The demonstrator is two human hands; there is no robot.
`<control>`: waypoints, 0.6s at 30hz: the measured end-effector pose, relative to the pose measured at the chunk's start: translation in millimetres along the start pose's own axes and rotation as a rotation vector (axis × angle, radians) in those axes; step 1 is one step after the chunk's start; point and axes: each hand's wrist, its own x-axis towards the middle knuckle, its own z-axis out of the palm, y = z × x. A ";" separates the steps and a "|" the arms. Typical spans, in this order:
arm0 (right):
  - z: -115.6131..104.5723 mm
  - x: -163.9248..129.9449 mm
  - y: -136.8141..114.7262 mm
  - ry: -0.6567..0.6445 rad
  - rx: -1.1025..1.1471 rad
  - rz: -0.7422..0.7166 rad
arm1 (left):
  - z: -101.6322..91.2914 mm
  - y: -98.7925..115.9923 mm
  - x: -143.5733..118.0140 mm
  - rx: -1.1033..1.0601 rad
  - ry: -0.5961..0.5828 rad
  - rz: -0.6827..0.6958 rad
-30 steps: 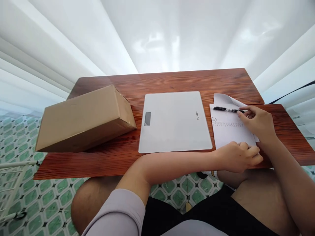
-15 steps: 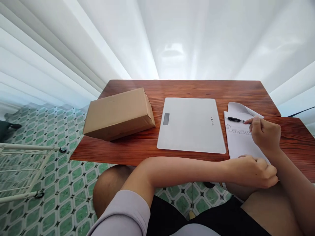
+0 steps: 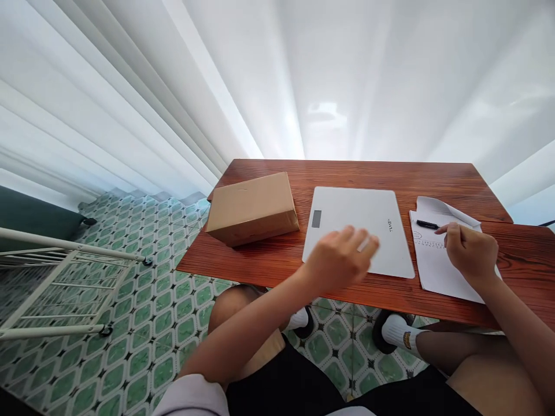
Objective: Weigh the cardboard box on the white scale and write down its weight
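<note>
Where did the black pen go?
The black pen lies on the white paper at the table's right side, just right of the white scale and just left of the right hand.

Left hand (image 3: 340, 257) bare, blurred; left forearm bare to elbow. Pale lilac-grey sleeve (image 3: 191, 396) seen on upper left arm, cuff ending above elbow. Right hand (image 3: 470, 253) bare, no ring or watch seen; right forearm uncovered. Black shorts (image 3: 286, 384) worn, knees left bare. White socks (image 3: 396, 332) worn on both feet, small yellow-and-dark emblem shown on right sock. Dark footwear partly seen beneath table edge, type not discernible.
</note>
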 end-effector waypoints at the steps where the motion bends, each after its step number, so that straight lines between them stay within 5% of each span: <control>1: -1.0 -1.5 -5.6 0.002 -0.006 -0.023 | -6.1 -12.7 -6.5 0.015 0.040 -0.086; 9: -2.4 0.0 -64.8 -0.041 -0.008 -0.184 | -46.2 -81.6 -64.9 0.000 0.446 -0.569; 18: 12.9 7.9 -152.0 -0.094 0.196 -0.271 | -31.8 -110.5 -125.1 0.018 0.761 -1.009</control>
